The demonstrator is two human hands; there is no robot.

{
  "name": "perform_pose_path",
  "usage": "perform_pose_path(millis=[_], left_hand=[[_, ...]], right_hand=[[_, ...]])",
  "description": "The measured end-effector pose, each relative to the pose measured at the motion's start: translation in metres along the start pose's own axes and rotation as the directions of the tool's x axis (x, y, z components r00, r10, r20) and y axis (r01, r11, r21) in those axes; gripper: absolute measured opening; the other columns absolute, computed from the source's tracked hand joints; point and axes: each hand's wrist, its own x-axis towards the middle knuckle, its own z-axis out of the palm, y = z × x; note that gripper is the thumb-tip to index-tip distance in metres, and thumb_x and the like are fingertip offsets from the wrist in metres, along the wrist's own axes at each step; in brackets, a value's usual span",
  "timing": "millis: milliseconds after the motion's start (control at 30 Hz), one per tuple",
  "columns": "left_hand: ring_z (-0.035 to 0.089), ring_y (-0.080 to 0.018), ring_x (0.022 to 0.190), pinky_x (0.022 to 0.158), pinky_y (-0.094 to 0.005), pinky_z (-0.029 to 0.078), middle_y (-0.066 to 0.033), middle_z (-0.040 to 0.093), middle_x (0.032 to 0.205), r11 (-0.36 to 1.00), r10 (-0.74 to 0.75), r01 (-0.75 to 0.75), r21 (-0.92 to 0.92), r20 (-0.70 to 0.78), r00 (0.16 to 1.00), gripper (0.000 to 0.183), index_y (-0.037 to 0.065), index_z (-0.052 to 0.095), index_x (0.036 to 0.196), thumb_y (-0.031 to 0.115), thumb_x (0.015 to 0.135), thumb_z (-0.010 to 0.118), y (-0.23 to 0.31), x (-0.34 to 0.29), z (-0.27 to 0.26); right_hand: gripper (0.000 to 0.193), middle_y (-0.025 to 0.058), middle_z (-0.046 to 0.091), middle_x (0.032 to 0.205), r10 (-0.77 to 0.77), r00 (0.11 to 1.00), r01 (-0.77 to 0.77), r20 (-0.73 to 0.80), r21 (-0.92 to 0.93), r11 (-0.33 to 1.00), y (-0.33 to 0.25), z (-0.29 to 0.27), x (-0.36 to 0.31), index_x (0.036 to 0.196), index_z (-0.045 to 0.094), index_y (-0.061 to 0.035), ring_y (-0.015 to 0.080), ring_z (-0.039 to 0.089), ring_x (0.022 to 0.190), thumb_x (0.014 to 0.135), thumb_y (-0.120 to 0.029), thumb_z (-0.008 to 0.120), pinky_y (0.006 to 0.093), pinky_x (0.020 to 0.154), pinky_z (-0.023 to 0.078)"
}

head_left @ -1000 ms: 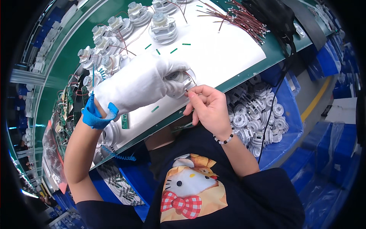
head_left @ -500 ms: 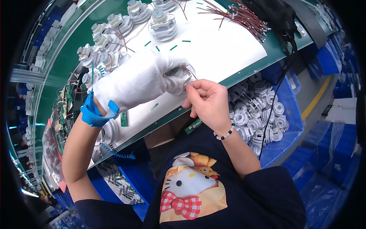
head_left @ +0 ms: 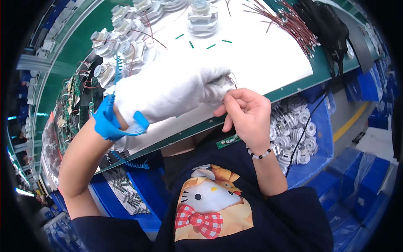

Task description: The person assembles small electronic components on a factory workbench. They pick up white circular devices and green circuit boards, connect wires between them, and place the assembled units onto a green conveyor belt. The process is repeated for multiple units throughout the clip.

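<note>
My left hand (head_left: 176,94), in a white glove, is wrapped round a white plastic assembly (head_left: 226,82) held above the near edge of the white work sheet (head_left: 268,63). Most of that part is hidden by the glove, and a thin dark wire shows at its far right side. My bare right hand (head_left: 250,112) meets its near right edge, thumb and forefinger pinched together. What lies between those fingertips is too small to make out. A blue wrist strap (head_left: 110,122) with a coiled cord sits on my left wrist.
Several similar white assemblies (head_left: 202,19) with wires stand at the far left. Brown wires (head_left: 289,27) lie bundled at the far right, near a black bag (head_left: 323,25). Circuit boards (head_left: 69,111) crowd the left. A blue bin (head_left: 317,143) of white parts stands below the table's right edge.
The view has shifted, so the table and both hands appear farther right. My hands sit slightly nearer the table's edge, still together at the white assembly with much the same grip.
</note>
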Motion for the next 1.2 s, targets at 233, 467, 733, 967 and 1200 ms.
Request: perform_pose_path(millis=[233, 467, 733, 967, 1200], left_hand=[[0.058, -0.0233, 0.087, 0.074, -0.0309, 0.047, -0.0135, 0.058, 0.103, 0.963, 0.067, -0.108, -0.249, -0.169, 0.983, 0.035, 0.004, 0.051, 0.113, 0.010, 0.079, 0.058, -0.013, -0.023, 0.046], [0.059, -0.0263, 0.087, 0.074, -0.0329, 0.048, -0.0146, 0.058, 0.102, 0.995, -0.010, -0.026, -0.098, -0.350, 0.937, 0.037, 0.003, 0.052, 0.110, 0.012, 0.075, 0.062, -0.017, -0.017, 0.067], [0.059, -0.0299, 0.086, 0.074, -0.0352, 0.048, -0.0160, 0.058, 0.100, 0.998, 0.000, -0.031, -0.056, -0.482, 0.876, 0.041, 0.002, 0.052, 0.107, 0.014, 0.071, 0.067, -0.017, -0.027, 0.057], [0.060, -0.0329, 0.086, 0.074, -0.0372, 0.049, -0.0172, 0.059, 0.099, 0.992, -0.119, 0.056, -0.117, -0.645, 0.755, 0.044, 0.001, 0.052, 0.104, 0.016, 0.067, 0.071, 0.033, -0.161, 0.050], [0.045, -0.0412, 0.111, 0.091, -0.0449, 0.040, -0.0280, 0.042, 0.120, 0.796, -0.396, 0.596, -0.102, -0.833, 0.386, 0.082, -0.005, 0.040, 0.117, 0.028, 0.055, 0.081, 0.025, -0.236, 0.040]], right_hand=[[0.016, 0.0091, 0.063, 0.068, -0.012, 0.999, -0.002, -0.053, -0.259, 0.966, 0.001, 0.006, -0.008, 0.092, 0.059, 0.0055, 0.0069, 0.051, 0.047, 0.087, -0.009, 0.054, 0.0192, 0.041, 0.041], [0.054, 0.0200, 0.056, 0.112, -0.702, 0.654, 0.617, 0.283, -0.736, 0.278, -0.007, -0.023, -0.021, 0.115, 0.052, 0.0038, 0.0291, 0.058, 0.095, 0.072, -0.017, 0.076, 0.0391, 0.079, 0.051], [0.084, 0.0178, 0.032, 0.136, -0.033, 0.987, 0.018, 0.157, 0.095, 0.995, 0.018, -0.019, 0.015, 0.138, 0.013, -0.0009, 0.0347, 0.030, 0.125, 0.079, -0.030, 0.066, 0.0579, 0.103, 0.023], [0.071, 0.0192, 0.046, 0.124, -0.424, 0.901, 0.427, 0.095, -0.378, 0.821, 0.022, -0.047, 0.007, 0.131, 0.032, 0.0073, 0.0242, 0.048, 0.113, 0.074, -0.022, 0.064, 0.0342, 0.097, 0.036], [0.078, 0.0223, 0.037, 0.133, -0.565, 0.819, 0.572, 0.102, -0.050, 0.819, -0.035, -0.066, -0.016, 0.133, 0.027, 0.0055, 0.0348, 0.046, 0.116, 0.077, -0.036, 0.061, 0.0439, 0.086, 0.049]])
